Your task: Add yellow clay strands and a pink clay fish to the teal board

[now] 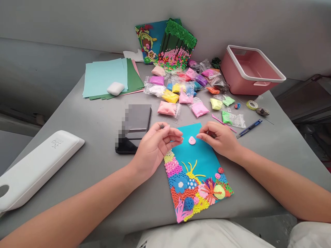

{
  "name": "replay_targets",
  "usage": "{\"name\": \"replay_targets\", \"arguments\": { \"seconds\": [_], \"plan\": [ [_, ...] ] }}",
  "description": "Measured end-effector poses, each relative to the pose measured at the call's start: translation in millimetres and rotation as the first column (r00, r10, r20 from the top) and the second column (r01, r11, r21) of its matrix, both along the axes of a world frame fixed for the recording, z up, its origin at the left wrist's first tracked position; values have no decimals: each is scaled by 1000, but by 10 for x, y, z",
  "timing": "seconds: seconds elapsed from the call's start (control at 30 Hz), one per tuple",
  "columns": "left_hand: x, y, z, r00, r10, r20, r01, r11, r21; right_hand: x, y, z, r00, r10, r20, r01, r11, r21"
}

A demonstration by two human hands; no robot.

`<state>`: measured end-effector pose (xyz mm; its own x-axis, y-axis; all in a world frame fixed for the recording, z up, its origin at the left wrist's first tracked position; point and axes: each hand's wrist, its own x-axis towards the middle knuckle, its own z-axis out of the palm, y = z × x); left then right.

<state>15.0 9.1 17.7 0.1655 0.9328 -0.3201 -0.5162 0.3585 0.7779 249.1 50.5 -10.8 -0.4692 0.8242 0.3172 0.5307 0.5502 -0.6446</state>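
Above the far half of the blue card point(204, 148), my left hand point(155, 146) has its fingers curled in towards the thumb. A small dark spot shows by its knuckles; I cannot make out what, if anything, it holds. Across from it, my right hand point(219, 139) is closed, thumb against forefinger, with any held piece too small to name. Between the hands, a pink teardrop-shaped clay piece point(192, 140) with a tiny dark dot lies on the card. Colourful clay coral, a blue clay flower point(180, 183) and yellow clay strands point(191, 168) cover the card's near part.
Several clay packets point(168, 109) lie behind the card. A pink bin point(240, 77), a blue cutter point(249, 128) and a pink tool point(219, 120) are right. Left are a black tablet point(136, 119), coloured sheets point(103, 75) and a white device point(43, 165). Finished clay pictures point(178, 41) lean behind.
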Motion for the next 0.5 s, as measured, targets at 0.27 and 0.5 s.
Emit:
{"name": "replay_targets", "arguments": {
  "seconds": [0.27,0.5],
  "plan": [
    [15,17,3,1000,8,6,-8,1000,10,52,6,-42,999,39,-38,-39,999,12],
    [24,7,0,1000,1,-7,-1,1000,3,26,-11,-29,997,14,-81,-14,1000,2]
  ]
}}
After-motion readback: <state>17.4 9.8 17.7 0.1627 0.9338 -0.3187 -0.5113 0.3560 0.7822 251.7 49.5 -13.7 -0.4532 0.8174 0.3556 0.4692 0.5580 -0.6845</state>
